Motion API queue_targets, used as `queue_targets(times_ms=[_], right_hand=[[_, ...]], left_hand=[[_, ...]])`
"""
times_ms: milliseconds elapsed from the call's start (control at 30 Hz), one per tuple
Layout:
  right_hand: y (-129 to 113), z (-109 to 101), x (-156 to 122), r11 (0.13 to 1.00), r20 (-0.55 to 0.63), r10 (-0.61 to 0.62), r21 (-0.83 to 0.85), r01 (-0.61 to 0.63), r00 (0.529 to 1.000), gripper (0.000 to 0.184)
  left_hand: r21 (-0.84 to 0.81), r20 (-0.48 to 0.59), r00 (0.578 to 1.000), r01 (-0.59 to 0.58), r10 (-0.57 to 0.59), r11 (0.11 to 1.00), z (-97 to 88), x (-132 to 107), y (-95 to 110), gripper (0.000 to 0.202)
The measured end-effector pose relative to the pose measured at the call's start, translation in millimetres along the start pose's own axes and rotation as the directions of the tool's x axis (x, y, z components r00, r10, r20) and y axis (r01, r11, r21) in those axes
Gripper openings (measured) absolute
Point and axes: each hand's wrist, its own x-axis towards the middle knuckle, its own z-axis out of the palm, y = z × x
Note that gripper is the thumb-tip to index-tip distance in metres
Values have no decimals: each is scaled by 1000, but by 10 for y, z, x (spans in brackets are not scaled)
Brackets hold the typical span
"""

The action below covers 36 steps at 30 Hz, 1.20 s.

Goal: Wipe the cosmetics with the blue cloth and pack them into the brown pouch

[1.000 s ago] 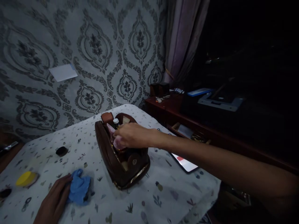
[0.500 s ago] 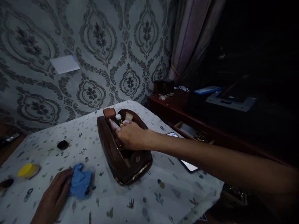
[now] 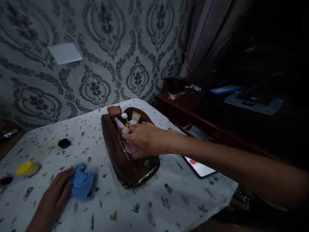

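Observation:
A brown zip bag [image 3: 114,153] stands with its top unzipped on the patterned cloth. My right hand [image 3: 146,140] is at its mouth, fingers curled around a pink container [image 3: 130,148]; the hand covers much of it. Beside those fingers in the bag are a white-capped dark bottle [image 3: 124,117], a beige tube [image 3: 135,116], a pink-topped item [image 3: 132,122] and a pale round cap [image 3: 125,130]. My left hand [image 3: 56,188] rests on the table, its fingers closed on the left edge of a crumpled blue cloth [image 3: 83,182].
On the left lie a yellow-lidded jar [image 3: 27,168], a black round cap [image 3: 64,143] and a dark object [image 3: 6,181]. A lit phone [image 3: 201,167] is at the table's right edge, beneath my right forearm. Beyond it stands a dark red desk [image 3: 178,109] with an open drawer [image 3: 198,131].
My right hand has risen slightly and drawn back to the right within the bag's mouth, and a pink container now shows in its fingers. My left hand stays at the blue cloth.

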Motion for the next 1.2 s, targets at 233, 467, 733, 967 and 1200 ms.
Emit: queue_targets(times_ms=[233,467,733,967,1200], right_hand=[[15,-177,-58,1000,238,-7,7,6,971,52],[48,-219,-55,997,254,-82,29,77,964,62],[181,-102,-96,977,123,-123,187,99,985,50],[215,-74,-39,978,184,-175,148,149,967,55],[278,-69,-45,964,246,-251,155,217,936,53]], left_hand=[[36,-7,1000,-28,28,999,21,4,-50,36],[75,-12,999,-50,51,996,22,-2,-84,36],[67,9,999,-33,33,997,13,-26,-119,37],[74,16,999,-41,40,996,58,-51,-182,37],[75,14,998,-57,56,996,39,-50,-198,37]])
